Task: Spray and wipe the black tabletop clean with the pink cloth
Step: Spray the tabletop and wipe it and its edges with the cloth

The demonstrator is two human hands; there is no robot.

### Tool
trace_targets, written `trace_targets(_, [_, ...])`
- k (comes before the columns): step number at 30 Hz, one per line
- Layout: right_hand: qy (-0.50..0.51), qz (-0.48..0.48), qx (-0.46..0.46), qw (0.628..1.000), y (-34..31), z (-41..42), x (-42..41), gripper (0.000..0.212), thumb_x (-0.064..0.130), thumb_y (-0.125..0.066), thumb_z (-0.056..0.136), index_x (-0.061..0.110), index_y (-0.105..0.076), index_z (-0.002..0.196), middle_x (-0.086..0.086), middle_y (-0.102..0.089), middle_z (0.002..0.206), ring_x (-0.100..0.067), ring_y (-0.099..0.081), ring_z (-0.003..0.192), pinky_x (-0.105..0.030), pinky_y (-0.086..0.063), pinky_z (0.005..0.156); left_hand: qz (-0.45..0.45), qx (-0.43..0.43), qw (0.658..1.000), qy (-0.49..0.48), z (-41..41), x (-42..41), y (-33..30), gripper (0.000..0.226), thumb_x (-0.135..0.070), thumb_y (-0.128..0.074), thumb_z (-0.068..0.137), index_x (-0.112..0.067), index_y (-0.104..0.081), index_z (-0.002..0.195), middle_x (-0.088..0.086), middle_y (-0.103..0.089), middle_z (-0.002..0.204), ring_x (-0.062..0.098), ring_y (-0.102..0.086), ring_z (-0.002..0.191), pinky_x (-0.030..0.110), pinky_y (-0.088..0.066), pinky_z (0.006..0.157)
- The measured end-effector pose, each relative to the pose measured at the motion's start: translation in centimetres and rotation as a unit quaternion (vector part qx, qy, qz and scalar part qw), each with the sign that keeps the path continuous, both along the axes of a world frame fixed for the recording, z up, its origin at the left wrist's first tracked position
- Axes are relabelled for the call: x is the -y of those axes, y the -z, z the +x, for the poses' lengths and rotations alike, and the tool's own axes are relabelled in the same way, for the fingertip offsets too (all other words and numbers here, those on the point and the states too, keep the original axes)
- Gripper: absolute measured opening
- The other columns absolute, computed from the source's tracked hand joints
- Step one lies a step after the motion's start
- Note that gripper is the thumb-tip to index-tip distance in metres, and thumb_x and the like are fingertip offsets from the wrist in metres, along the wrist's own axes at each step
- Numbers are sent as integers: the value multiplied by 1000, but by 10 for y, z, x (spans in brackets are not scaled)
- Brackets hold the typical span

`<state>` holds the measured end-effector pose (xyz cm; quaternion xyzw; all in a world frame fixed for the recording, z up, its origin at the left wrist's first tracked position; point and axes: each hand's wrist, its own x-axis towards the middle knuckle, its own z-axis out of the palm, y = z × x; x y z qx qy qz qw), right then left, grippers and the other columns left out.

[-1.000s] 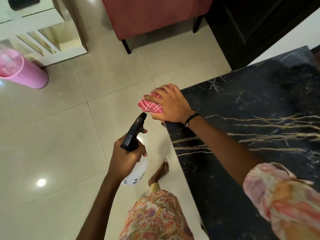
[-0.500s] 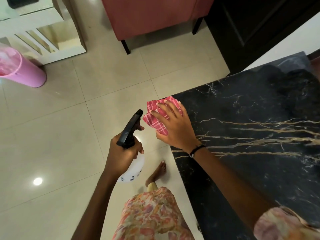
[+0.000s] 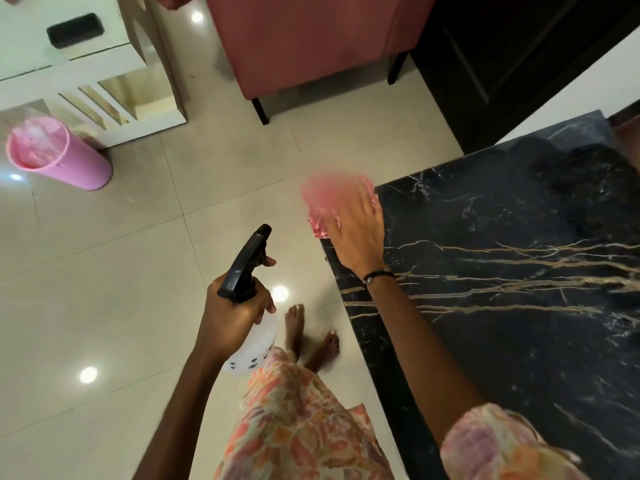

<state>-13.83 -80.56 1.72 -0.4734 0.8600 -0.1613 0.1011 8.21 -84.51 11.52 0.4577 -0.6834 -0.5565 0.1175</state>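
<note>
The black marble tabletop [image 3: 519, 289] with gold veins fills the right side. At its near-left corner my right hand [image 3: 356, 230] lies flat on the pink checked cloth [image 3: 320, 199], fingers spread; hand and cloth are motion-blurred, and part of the cloth hangs past the table's edge. My left hand [image 3: 235, 310] grips the spray bottle [image 3: 247, 271] by its neck, a finger on the black trigger, out over the floor left of the table. The bottle's white body shows below my fist.
A pink bin [image 3: 57, 152] stands on the tiled floor at the left beside a white shelf unit [image 3: 104, 81]. A red sofa [image 3: 304, 39] is ahead, a dark cabinet [image 3: 519, 64] at upper right. My bare feet [image 3: 311, 334] stand close to the table's left edge.
My right hand has swept the cloth along the table's left corner, first towards me, then back out past the edge. My left hand has kept the spray bottle in about the same place.
</note>
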Motion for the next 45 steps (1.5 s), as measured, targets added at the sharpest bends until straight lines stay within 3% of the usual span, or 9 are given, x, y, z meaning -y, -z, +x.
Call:
trace_targets(4, [50,0,6,999,-4,1,-51,54,47,-27,98,21,-38,144,-5,-33,153,-26,-21,145,-48,-9,117,-4,7,1000,19,-9,4,-5,42,-6,-50,67,-17,-62,105,0,-57,47,20,-49,45,36,-49,64])
trace_targets(12, [232,128,-3,964,-19,17,-126,56,47,-27,99,24,-21,149,-10,-22,157,-32,-12,146,-52,-7,119,-19,4,997,72,-69,30,-4,29,2,-54,72,-7,-64,98,-3,-56,45,25,-50,47,38,-50,64])
trace_targets(16, [88,90,8,992,-12,12,-71,66,68,-17,92,33,-25,147,-4,-20,158,-30,-10,147,-53,-3,119,-7,0,996,88,-111,44,-2,25,8,-54,75,-1,-64,96,-1,-56,46,24,-49,45,40,-49,59])
trace_targets(21, [-79,27,-33,996,-3,-29,-29,57,60,-26,95,28,-46,138,-1,-45,146,-24,-30,141,-49,-16,118,4,-12,994,112,-152,60,-2,22,-9,-53,68,6,-62,81,6,-53,46,32,-51,48,52,-49,67])
trace_targets(27, [39,57,-69,995,0,-150,-37,57,62,-41,84,23,-59,122,-3,-61,125,-25,-49,123,-53,-26,112,11,-10,985,171,-187,79,-1,38,-3,-52,68,-20,-64,100,6,-58,49,34,-46,46,51,-49,68])
trace_targets(31, [137,83,-95,983,-2,-241,-71,56,62,-39,89,23,-55,125,-5,-55,132,-27,-40,132,-59,-13,116,13,-1,980,199,-209,88,-1,38,-3,-52,66,-18,-64,98,4,-58,48,28,-45,45,41,-48,63])
trace_targets(35, [237,69,-92,965,2,-250,-66,52,57,-43,91,22,-53,128,-5,-51,139,-27,-36,137,-60,-8,116,30,-7,974,226,-235,91,-6,39,-2,-53,66,-17,-64,100,6,-58,49,24,-45,43,35,-46,59])
trace_targets(40, [156,0,-78,985,6,-169,-51,49,55,-51,86,24,-59,123,0,-58,132,-24,-44,131,-58,-15,115,46,0,961,273,-274,80,-4,39,-3,-53,65,-16,-66,98,12,-62,56,18,-42,40,29,-43,57])
trace_targets(45, [125,-23,-91,988,7,-186,-59,49,59,-47,86,26,-61,119,2,-59,129,-22,-43,130,-53,-14,117,69,7,948,312,-313,65,1,30,-6,-54,64,-5,-65,92,14,-59,51,21,-45,42,50,-50,68])
